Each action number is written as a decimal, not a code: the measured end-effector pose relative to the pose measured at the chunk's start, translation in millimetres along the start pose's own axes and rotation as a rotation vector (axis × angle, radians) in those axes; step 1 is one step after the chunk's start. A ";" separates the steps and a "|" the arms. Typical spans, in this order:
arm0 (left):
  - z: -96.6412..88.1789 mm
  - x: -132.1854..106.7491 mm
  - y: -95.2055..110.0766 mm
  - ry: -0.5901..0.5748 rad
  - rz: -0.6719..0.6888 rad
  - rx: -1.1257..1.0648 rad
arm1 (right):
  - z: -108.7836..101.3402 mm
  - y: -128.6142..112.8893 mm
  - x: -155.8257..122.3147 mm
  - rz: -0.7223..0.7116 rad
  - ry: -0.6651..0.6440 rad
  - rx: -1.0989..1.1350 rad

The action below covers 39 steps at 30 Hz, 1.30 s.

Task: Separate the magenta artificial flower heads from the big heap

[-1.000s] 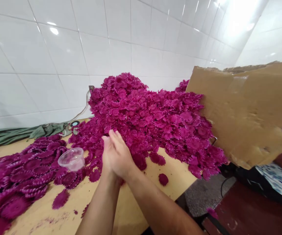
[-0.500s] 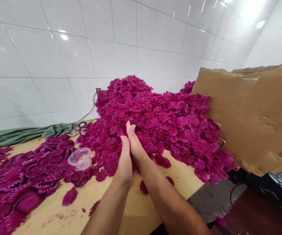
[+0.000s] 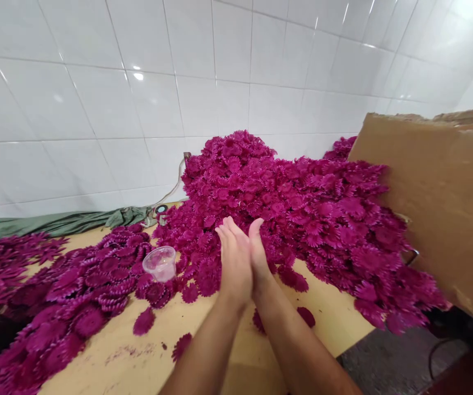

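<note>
My left hand (image 3: 236,260) and my right hand (image 3: 260,257) are pressed palm to palm over the front of a large heap of magenta flower heads (image 3: 269,197). The left fingers lie straight and flat, pointing toward the heap. On the right hand the thumb sticks up, while its fingers are mostly behind the left hand. Whether anything lies between the palms is hidden. Beneath the forearms is a yellowish tabletop (image 3: 137,334), with a few loose flat magenta pieces near them, one of them a scalloped disc (image 3: 182,346).
A clear plastic cup (image 3: 160,264) stands left of my hands beside overlapping magenta discs (image 3: 92,280). Green cloth (image 3: 72,222) lies along the white tiled wall (image 3: 158,109). At the right, a large cardboard sheet (image 3: 437,192) borders the heap. The table edge drops to a dark floor (image 3: 388,356).
The view has turned left, so the scene sits farther right. My palms stay together, but the left hand has slid forward along the right, and both hands are slightly lower in view.
</note>
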<state>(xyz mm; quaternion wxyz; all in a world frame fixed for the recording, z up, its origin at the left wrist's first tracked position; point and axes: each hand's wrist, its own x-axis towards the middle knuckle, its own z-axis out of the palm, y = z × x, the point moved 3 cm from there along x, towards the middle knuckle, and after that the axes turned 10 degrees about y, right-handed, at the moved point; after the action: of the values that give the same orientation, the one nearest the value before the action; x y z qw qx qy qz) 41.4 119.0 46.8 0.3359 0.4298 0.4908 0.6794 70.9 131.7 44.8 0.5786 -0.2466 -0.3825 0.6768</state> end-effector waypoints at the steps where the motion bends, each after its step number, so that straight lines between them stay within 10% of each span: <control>1: 1.2 -0.1 -0.3 0.006 0.011 0.025 | -1.5 1.1 2.1 0.019 0.011 0.028; 12: -2.9 41.3 7.5 0.239 0.021 0.303 | 7.7 -1.2 -21.4 -0.061 -0.008 0.063; 18: 13.6 -1.9 17.3 0.036 0.214 0.355 | -2.7 -17.9 0.5 -0.053 0.015 0.119; 25: 15.5 18.8 14.8 0.131 0.039 0.485 | -4.8 -11.3 -9.4 -0.059 0.031 0.186; 30: 24.5 -1.5 20.5 -0.034 0.304 0.594 | -12.2 -18.3 -5.3 -0.006 0.010 0.267; 35: 16.8 17.7 26.2 0.158 0.185 0.692 | 1.1 -17.7 -13.3 0.051 -0.054 0.351; 39: 22.6 4.6 27.0 -0.018 0.416 0.656 | -0.3 -18.7 -13.5 0.021 -0.039 0.391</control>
<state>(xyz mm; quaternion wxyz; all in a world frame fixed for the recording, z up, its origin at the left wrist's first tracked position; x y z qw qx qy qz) 59.2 123.7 77.2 0.0399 0.6107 0.5813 0.5362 85.0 119.4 58.2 0.6011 -0.1202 -0.2522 0.7488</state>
